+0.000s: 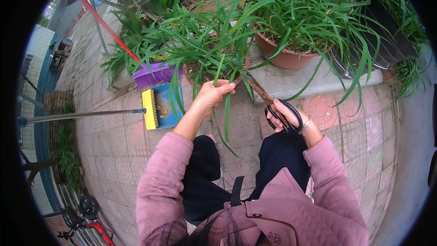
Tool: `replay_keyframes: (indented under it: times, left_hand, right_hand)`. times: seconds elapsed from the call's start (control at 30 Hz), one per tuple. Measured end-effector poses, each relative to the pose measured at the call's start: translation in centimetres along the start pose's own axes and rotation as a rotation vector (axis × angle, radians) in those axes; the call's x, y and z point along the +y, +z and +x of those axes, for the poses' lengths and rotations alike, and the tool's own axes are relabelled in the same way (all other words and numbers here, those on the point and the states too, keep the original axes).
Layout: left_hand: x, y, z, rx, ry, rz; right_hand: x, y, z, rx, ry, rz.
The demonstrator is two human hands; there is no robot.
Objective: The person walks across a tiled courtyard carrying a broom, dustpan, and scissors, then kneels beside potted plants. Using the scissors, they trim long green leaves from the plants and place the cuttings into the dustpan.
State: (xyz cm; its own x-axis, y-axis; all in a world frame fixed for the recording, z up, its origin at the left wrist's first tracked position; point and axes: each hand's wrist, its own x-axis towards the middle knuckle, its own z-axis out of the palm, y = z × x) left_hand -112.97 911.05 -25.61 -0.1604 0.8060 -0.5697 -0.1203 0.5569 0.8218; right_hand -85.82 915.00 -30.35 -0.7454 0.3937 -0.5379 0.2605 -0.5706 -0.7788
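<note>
My left hand pinches a long green leaf between thumb and fingers, at the front of a leafy potted plant. My right hand is closed around the black handles of scissors with rusty blades. The blades point up and left to the plant's base, just right of my left hand. Whether their tips touch a leaf cannot be told. The plant's terracotta-coloured pot is largely hidden by leaves. Other long leaves hang down past my left hand.
Right of the plant, a larger brown pot of similar leaves stands on a concrete ledge. To the left are a purple broom with a red handle and a blue dustpan with a yellow comb edge, dry leaves inside, on patterned paving.
</note>
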Motion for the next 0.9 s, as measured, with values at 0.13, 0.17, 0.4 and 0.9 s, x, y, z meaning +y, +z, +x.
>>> replay_keyframes:
  times: [0.13,0.17,0.4,0.9]
  left_hand:
    - [0.0,0.2,0.1,0.052,0.032,0.041]
    - [-0.1,0.2,0.1,0.073,0.047,0.056]
    - [-0.8,0.1,0.8,0.007,0.122,0.183]
    - [7.2,-14.5,-7.1,0.376,0.486,-0.172]
  right_hand:
    - [-0.9,0.5,2.9,-0.002,0.090,-0.021]
    - [-1.1,0.6,3.4,0.016,0.121,-0.035]
    - [-2.2,1.1,6.1,0.101,0.057,-0.082]
    - [-0.7,2.0,3.8,-0.011,-0.080,-0.251]
